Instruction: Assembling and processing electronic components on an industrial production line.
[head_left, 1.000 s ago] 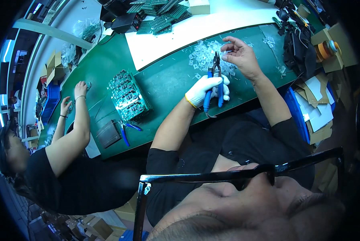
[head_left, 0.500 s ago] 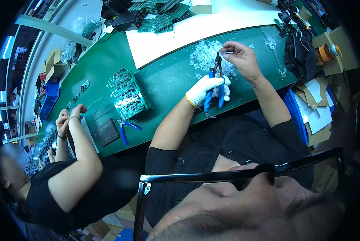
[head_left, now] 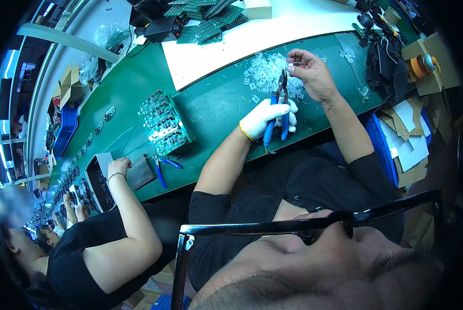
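My left hand (head_left: 258, 119), in a white knit glove with a yellow cuff, is closed round the blue handles of a pair of cutting pliers (head_left: 268, 135). Their dark jaws point away from me, just short of my right hand (head_left: 314, 77). That bare hand is closed in a pinch, and a small whitish clear plastic piece (head_left: 291, 65) shows at the fingertips. Beside both hands lies a heap of clear square plastic pieces (head_left: 265, 72) on the green bench top (head_left: 216, 103).
Left of my arm stands a stack of circuit boards (head_left: 164, 124), near another blue-handled tool (head_left: 160, 170). A co-worker's hand (head_left: 119, 166) reaches over a grey box (head_left: 99, 181). More green boards (head_left: 210, 23) lie at the back; a blue bin of cardboard (head_left: 404, 139) is at right.
My right hand and the pliers' jaws have shifted slightly; a whitish piece now shows clearly at my fingertips. The co-worker has leaned and lowered a hand, uncovering the grey box.
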The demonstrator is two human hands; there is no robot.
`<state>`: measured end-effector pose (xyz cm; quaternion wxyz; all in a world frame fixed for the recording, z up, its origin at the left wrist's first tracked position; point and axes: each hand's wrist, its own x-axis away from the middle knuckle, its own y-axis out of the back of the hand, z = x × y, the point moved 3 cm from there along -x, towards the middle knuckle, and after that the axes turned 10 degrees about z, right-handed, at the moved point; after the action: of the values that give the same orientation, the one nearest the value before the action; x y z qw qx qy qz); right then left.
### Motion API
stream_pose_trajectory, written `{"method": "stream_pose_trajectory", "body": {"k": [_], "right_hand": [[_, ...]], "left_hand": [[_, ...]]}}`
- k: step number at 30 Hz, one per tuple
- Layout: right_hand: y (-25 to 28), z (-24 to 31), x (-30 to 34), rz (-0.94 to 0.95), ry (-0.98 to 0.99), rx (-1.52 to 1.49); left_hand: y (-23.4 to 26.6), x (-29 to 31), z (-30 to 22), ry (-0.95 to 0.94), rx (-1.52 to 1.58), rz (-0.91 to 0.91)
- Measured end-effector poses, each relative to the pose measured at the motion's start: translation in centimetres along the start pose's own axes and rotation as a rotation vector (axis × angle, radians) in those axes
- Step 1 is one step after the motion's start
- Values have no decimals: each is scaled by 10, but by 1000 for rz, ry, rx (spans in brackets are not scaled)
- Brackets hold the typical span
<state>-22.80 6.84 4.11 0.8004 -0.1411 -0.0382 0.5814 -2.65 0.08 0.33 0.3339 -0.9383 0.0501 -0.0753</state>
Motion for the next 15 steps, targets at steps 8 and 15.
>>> {"method": "stream_pose_trajectory", "body": {"k": [8,15], "right_hand": [[-1,-12,6,99,-155,-74],[-10,-15,12,123,-266,-129]], "left_hand": [[1,1,1,-11,73,-3],[-2,-1,2,-61,129,-16]]}}
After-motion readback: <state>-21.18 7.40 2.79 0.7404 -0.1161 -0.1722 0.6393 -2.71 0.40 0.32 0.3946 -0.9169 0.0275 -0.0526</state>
